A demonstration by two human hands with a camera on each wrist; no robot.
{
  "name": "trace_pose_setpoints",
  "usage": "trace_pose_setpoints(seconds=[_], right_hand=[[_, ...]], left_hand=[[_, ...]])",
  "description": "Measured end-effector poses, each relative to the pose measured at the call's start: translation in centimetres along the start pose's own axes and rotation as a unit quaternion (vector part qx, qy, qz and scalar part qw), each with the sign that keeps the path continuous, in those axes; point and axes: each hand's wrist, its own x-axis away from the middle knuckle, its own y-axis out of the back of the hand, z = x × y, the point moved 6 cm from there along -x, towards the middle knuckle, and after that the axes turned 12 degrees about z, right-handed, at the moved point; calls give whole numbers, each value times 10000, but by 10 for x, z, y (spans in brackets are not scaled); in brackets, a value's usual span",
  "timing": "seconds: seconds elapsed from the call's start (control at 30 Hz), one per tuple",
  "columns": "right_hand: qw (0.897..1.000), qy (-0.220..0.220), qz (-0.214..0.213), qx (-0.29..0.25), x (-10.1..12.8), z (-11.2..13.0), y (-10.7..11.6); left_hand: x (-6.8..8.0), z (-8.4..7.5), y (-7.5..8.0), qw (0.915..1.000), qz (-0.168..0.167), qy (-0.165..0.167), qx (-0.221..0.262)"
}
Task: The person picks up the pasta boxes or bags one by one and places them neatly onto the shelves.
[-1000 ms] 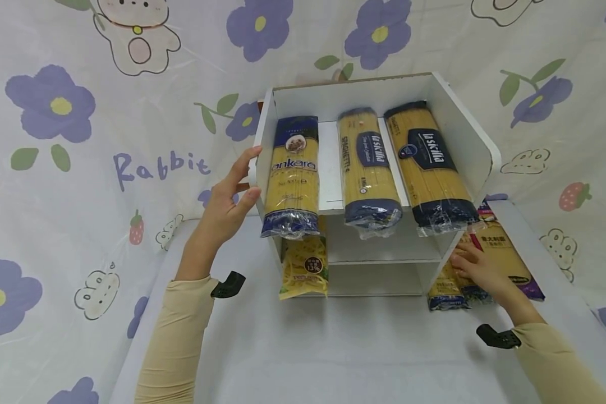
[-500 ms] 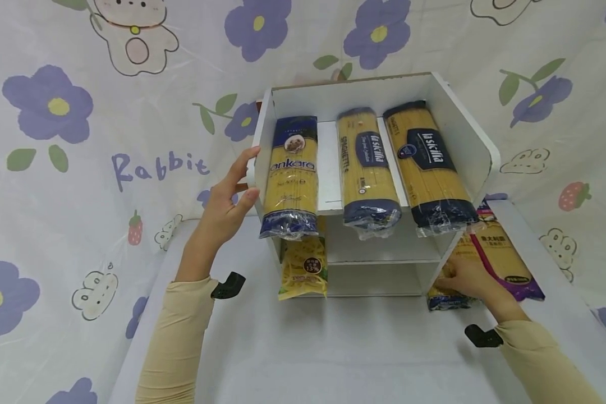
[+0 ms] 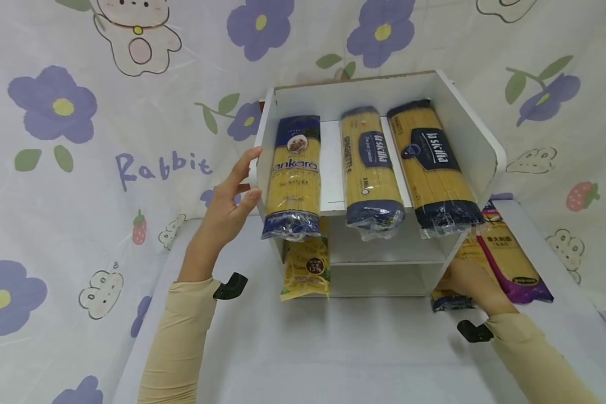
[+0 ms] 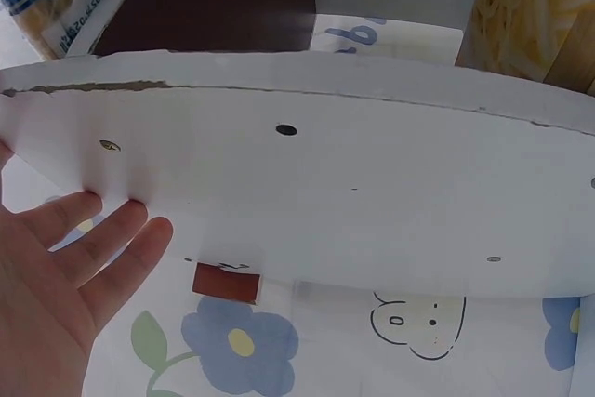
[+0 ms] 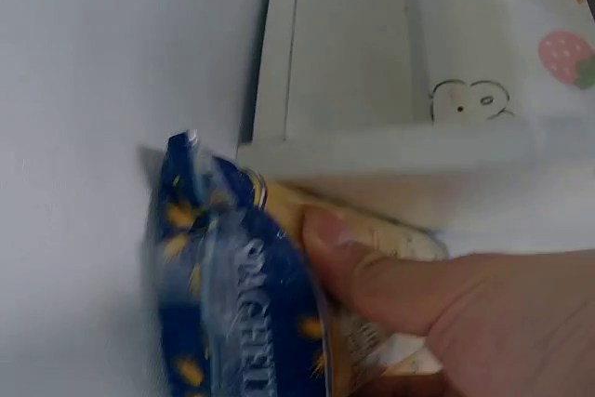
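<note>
Spaghetti packet [image 3: 451,300], blue-ended, clear film over yellow strands: lies flat on the white table [image 3: 333,348], just right of the shelf unit's near right corner. Right hand [image 3: 467,279] rests over it, fingers curled round its near end; the right wrist view shows the thumb [image 5: 358,258] pressed on the packet's [image 5: 242,304] blue printed end, with the shelf's lower edge just beyond.

Purple-edged pasta packet [image 3: 510,258]: lies flat on the table immediately right of the held packet, touching or overlapping it; which one, cannot tell.

White shelf unit [image 3: 477,146]: open-fronted, two tiers, stands on the table to the left of the right hand; its right side wall stands close against the held packet.

Upper tier, left to right: ankara spaghetti packet [image 3: 293,174], la sicilia packet [image 3: 371,165], second la sicilia packet [image 3: 434,165], all lying lengthwise with near ends overhanging the shelf edge.

Lower tier, left side: yellow noodle bag [image 3: 305,268], near end on the table.

Left hand [image 3: 227,205]: fingers straight, laid against the unit's left side wall, thumb towards the front edge. The left wrist view shows the fingers [image 4: 112,239] flat on the wall's [image 4: 372,192] white outer face, with its screw holes and a chipped edge, none of which shows in the head view.

Backdrop: flower-and-rabbit printed cloth [image 3: 81,140] behind and on both sides.
</note>
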Motion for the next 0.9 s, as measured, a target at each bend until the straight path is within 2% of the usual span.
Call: trace_pose_setpoints(seconds=[0.17,0.27,0.37,0.6,0.77,0.9], right_hand=[[9969,315,389,-601,-8,-18,-3],[9920,600,492,-998,-10,-24,-3],[9895,698,492,-1169,-10,-27,-3],[9938,445,563,-850,-7,-23,6],[9899,693,433,-1159,-2,-14,18],[9861,474,504,-1514,2,-19,14]], left_hand=[[0,0,0,10000,-11,36,76],[-1,-1,-1,10000,-12,23,61],[-2,-1,-3,10000,9,14,62],[0,0,-4,9999,-7,112,55],[1,0,-2,9999,-65,149,36],[0,0,-2,9999,-50,164,5]])
